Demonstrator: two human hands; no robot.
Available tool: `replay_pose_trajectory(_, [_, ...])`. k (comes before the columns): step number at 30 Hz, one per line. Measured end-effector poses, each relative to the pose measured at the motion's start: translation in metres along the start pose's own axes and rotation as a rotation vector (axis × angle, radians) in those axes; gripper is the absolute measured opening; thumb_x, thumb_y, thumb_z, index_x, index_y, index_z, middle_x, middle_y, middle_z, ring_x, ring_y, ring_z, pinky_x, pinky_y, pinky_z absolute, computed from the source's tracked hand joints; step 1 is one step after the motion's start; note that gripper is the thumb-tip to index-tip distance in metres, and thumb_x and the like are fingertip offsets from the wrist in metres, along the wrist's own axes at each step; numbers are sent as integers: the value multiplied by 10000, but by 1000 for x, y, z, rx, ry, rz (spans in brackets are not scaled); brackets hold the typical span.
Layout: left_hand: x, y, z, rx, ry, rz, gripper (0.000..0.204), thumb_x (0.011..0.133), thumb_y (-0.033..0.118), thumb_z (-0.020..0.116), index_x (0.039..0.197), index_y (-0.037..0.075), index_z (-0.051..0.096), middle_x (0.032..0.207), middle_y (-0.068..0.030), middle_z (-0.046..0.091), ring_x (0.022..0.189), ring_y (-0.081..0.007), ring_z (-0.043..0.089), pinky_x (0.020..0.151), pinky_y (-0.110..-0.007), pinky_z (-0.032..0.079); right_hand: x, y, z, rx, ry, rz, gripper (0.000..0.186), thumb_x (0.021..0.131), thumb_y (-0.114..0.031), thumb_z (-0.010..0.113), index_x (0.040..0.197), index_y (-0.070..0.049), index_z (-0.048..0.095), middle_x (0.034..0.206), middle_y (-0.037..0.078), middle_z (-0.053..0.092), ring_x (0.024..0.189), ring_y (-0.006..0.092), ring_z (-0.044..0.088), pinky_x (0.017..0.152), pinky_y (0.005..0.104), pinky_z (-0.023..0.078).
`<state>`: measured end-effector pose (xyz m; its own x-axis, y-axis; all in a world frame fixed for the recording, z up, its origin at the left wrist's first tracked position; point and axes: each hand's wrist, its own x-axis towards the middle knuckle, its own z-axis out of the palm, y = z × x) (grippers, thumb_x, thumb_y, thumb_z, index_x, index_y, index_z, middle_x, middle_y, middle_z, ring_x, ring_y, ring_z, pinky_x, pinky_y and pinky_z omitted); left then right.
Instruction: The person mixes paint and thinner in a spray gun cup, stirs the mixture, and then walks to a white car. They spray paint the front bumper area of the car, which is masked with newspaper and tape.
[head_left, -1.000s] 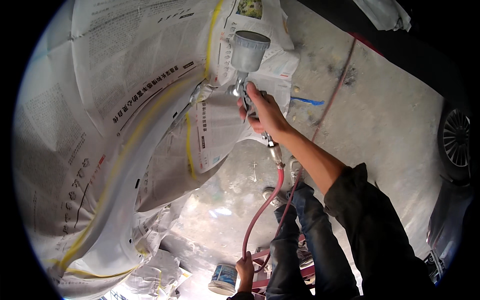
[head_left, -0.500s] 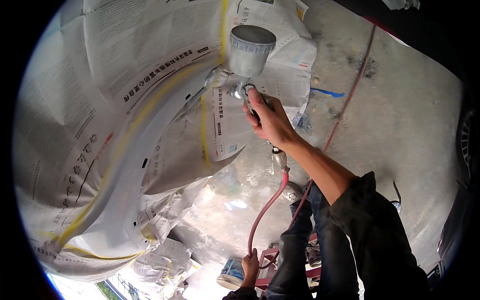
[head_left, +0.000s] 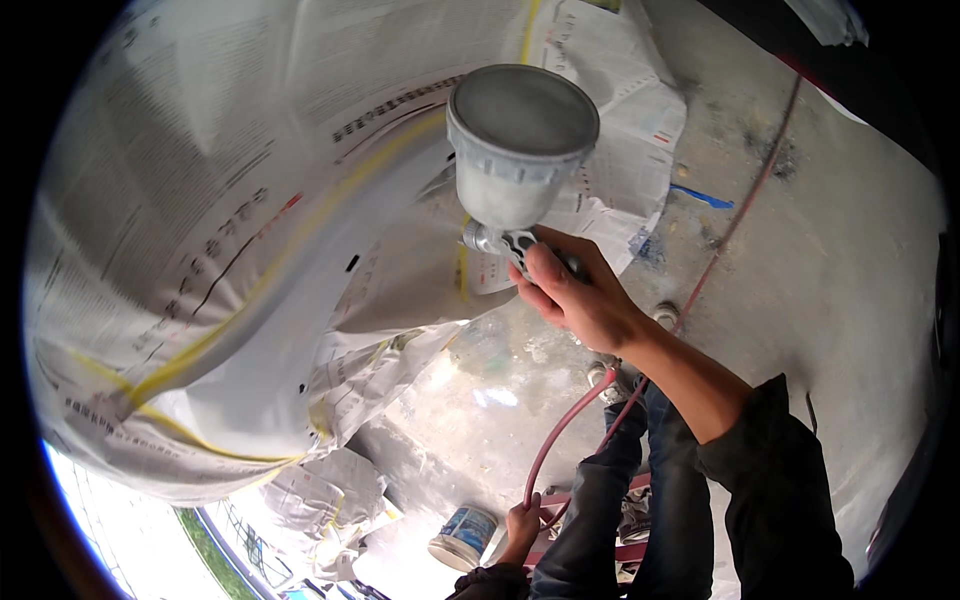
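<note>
My right hand (head_left: 580, 290) is closed around a spray gun (head_left: 490, 238), its thumb along the metal body. On top of the gun sits a grey paint cup (head_left: 522, 115) with a round lid. The nozzle points left, toward a curved grey-white body panel (head_left: 315, 290), apart from it. Newspaper sheets (head_left: 230, 100) cover the surfaces around that panel, edged with yellow masking tape (head_left: 285, 255). A red air hose (head_left: 556, 438) hangs from below the gun's handle. Lower down, my left hand (head_left: 523, 522) grips the hose. The gun's trigger is hidden by my right fingers.
A blue-and-white bucket (head_left: 466, 535) stands on the concrete floor (head_left: 790, 300), left of my left hand. The hose's further stretch (head_left: 750, 200) runs across the floor at the right. A blue strip (head_left: 703, 197) lies beside it. Red metal framework (head_left: 630, 553) shows behind my legs.
The spray gun and my right hand have come nearer and lower, so the cup looks larger and hides the panel's far end. The view has shifted. My left hand keeps hold of the hose.
</note>
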<state>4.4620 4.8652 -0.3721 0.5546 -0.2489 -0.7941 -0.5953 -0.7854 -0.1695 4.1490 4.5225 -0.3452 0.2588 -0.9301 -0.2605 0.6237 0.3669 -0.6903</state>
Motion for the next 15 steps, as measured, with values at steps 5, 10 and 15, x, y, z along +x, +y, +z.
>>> replay_pose_trajectory(5, [-9,-11,2,-11,-24,-45,511,887,511,563,723,47,703,633,-108,654,701,-237,674,683,-372,503,-11,12,32,-147,-133,-55,462,948,-498,532,820,-56,498,645,-37,402,619,72,346,553,277,308])
replay_pose_trajectory(10, [10,-67,28,-42,-54,85,521,896,517,533,787,20,645,653,-173,623,712,-331,661,688,-445,483,-22,7,53,-131,-196,-24,397,960,-446,523,875,-58,543,677,-25,499,629,66,414,568,260,350])
replay_pose_trajectory(15, [22,-93,37,-110,0,39,589,891,555,518,740,-1,641,654,-194,622,720,-366,652,681,-463,471,-29,5,66,-124,87,-21,428,963,-488,501,952,-65,569,701,-29,521,547,25,383,482,212,305])
